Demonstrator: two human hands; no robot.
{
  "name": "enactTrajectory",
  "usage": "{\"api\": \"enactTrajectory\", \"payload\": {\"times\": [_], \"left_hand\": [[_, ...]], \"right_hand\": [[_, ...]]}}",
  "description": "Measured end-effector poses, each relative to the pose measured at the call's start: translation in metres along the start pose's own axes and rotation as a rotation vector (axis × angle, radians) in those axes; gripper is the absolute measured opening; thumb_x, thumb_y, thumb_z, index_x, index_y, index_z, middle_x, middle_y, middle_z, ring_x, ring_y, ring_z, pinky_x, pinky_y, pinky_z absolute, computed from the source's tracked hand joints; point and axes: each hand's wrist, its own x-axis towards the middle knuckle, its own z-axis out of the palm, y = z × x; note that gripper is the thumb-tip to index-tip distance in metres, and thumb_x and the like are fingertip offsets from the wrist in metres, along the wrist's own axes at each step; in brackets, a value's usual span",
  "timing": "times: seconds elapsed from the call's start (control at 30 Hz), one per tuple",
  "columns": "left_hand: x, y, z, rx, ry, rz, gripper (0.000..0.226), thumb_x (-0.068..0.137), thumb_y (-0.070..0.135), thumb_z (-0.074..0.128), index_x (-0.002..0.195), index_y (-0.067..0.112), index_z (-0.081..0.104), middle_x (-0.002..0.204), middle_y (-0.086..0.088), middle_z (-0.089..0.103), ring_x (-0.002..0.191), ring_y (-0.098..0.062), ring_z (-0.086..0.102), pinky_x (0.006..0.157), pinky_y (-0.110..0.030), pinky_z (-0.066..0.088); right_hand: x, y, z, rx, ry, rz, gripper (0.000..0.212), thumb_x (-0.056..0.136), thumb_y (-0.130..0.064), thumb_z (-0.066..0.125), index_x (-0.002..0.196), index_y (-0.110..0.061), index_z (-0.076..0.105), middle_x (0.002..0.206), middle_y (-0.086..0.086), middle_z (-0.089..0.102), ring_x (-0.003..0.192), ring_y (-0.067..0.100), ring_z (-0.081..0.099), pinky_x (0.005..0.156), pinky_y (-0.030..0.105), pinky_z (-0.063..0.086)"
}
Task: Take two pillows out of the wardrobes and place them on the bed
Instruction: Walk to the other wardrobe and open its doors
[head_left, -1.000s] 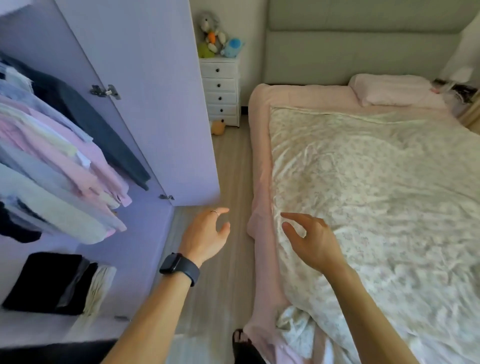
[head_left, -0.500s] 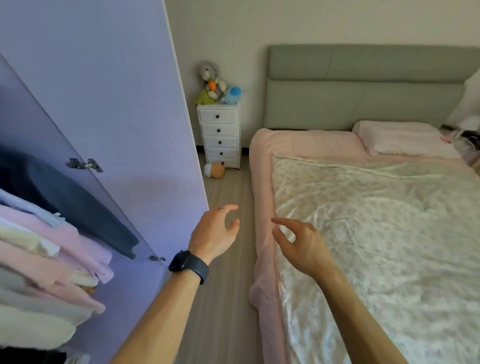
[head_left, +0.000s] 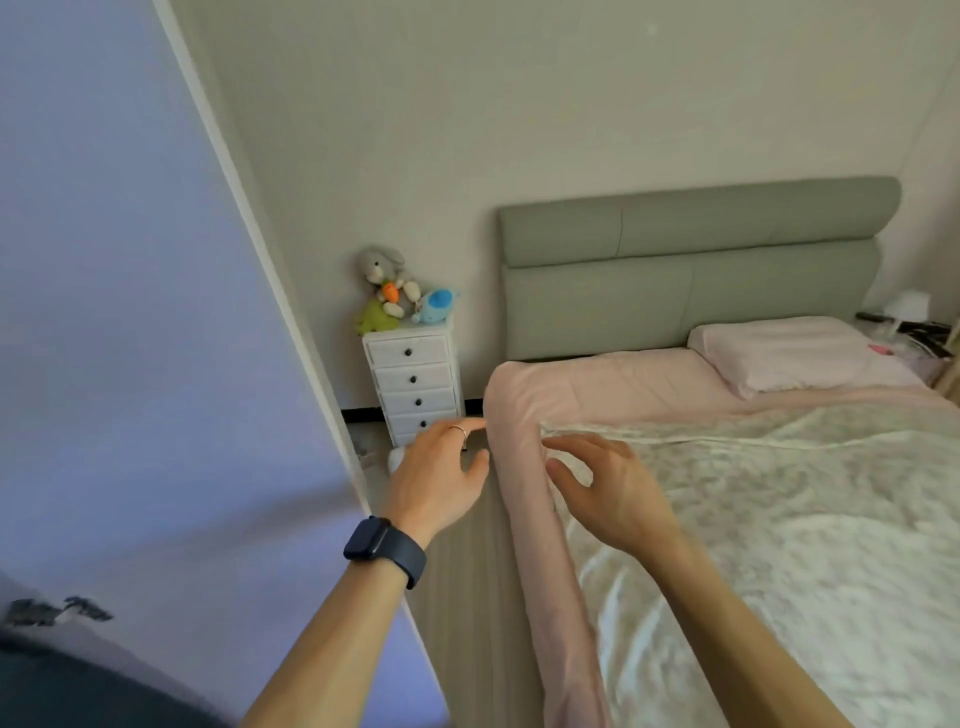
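Both hands raised in front of the body, empty. Left hand (head_left: 441, 475): fingers loosely spread, holding nothing, a thin ring on one finger, dark watch (head_left: 383, 550) on the wrist. It hangs over the strip of wood floor (head_left: 467, 613) between wardrobe and bed. Right hand (head_left: 605, 491): fingers apart and slightly curled, holding nothing, over the near left edge of the bed (head_left: 524, 499).

Wardrobe door (head_left: 156, 364): lilac panel, swung open, fills the left of the view and hides the wardrobe interior; only a dark blurred patch shows at the bottom left corner. The door's edge stands close to the left forearm and narrows the floor strip.

One pink pillow (head_left: 784, 353) lies at the far right of the bed's head, against the grey-green headboard (head_left: 691, 270). The left side of the bed head shows only pink sheet. A pale flowered quilt (head_left: 779, 519) covers the rest, rumpled.

White chest of drawers (head_left: 415, 387) stands against the far wall, just left of the bed, with soft toys (head_left: 395, 296) on top. Small items at the far right beyond the pillow, too blurred to tell.
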Motion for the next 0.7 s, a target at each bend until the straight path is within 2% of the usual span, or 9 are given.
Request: {"api": "enactTrajectory", "payload": {"times": [0.13,0.23,0.43,0.63,0.7], "left_hand": [[0.071,-0.009,0.006,0.02,-0.032,0.014,0.042,0.096,0.033,0.051,0.138,0.032,0.052,0.141,0.003,0.053,0.129,-0.019,0.05,0.099,-0.042,0.049],[0.118,-0.018,0.019,0.007,-0.049,0.021,0.042,0.096,0.033,0.051,0.138,0.03,0.053,0.142,0.002,0.053,0.129,-0.02,0.05,0.1,-0.042,0.048],[0.197,-0.032,0.052,-0.085,0.054,-0.036,0.038,0.094,0.034,0.054,0.132,0.031,0.057,0.137,0.005,0.056,0.124,-0.016,0.054,0.097,-0.039,0.051],[0.255,-0.082,0.048,-0.146,0.204,-0.242,0.038,0.095,0.028,0.057,0.132,0.029,0.058,0.138,0.004,0.056,0.127,-0.016,0.052,0.098,-0.026,0.041],[0.269,-0.106,0.035,-0.134,0.269,-0.337,0.038,0.095,0.029,0.057,0.134,0.029,0.058,0.14,0.003,0.055,0.125,-0.018,0.053,0.097,-0.029,0.045]], "right_hand": [[0.055,0.006,-0.002,0.028,0.049,0.053,0.033,0.098,-0.035,0.057,0.13,-0.033,0.067,0.137,-0.009,0.064,0.129,0.023,0.054,0.105,0.039,0.046],[0.092,0.016,-0.001,0.023,0.061,0.075,0.033,0.098,-0.038,0.056,0.13,-0.036,0.066,0.138,-0.01,0.063,0.129,0.021,0.052,0.103,0.035,0.045],[0.185,0.043,0.009,0.016,0.055,0.073,0.034,0.098,-0.038,0.055,0.131,-0.037,0.064,0.138,-0.012,0.062,0.129,0.021,0.051,0.101,0.039,0.048],[0.286,0.049,0.035,-0.004,-0.029,-0.044,0.034,0.099,-0.036,0.055,0.131,-0.034,0.066,0.136,-0.01,0.064,0.127,0.024,0.055,0.104,0.04,0.047],[0.32,0.039,0.05,-0.007,-0.065,-0.107,0.034,0.098,-0.036,0.056,0.13,-0.033,0.067,0.136,-0.009,0.064,0.127,0.023,0.055,0.104,0.037,0.045]]}}
